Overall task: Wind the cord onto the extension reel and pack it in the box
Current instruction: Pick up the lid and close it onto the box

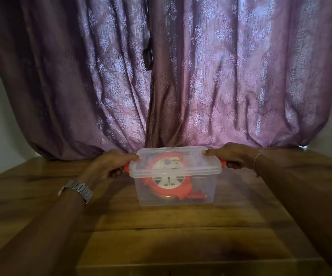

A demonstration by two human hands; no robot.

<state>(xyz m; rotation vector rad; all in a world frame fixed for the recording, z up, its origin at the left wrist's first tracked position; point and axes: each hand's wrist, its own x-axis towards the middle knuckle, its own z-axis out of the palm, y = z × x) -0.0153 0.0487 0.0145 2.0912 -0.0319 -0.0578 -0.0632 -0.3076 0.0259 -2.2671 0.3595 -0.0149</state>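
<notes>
A clear plastic box (201, 194) stands on the wooden table with its clear lid (205, 166) on top. Inside it lies the orange extension reel (181, 191) with a white socket face, seen through the lid and the front wall. My left hand (109, 164) grips the orange latch (126, 168) on the box's left end, thumb on the lid's corner. My right hand (234, 155) grips the orange latch (223, 163) on the right end, thumb on the lid. The cord itself cannot be made out apart from the reel.
The wooden table (161, 236) runs toward me, its front edge at the bottom of view. Purple patterned curtains (181, 76) hang right behind the box. A metal watch (77, 190) is on my left wrist, a thin bracelet (257, 159) on my right.
</notes>
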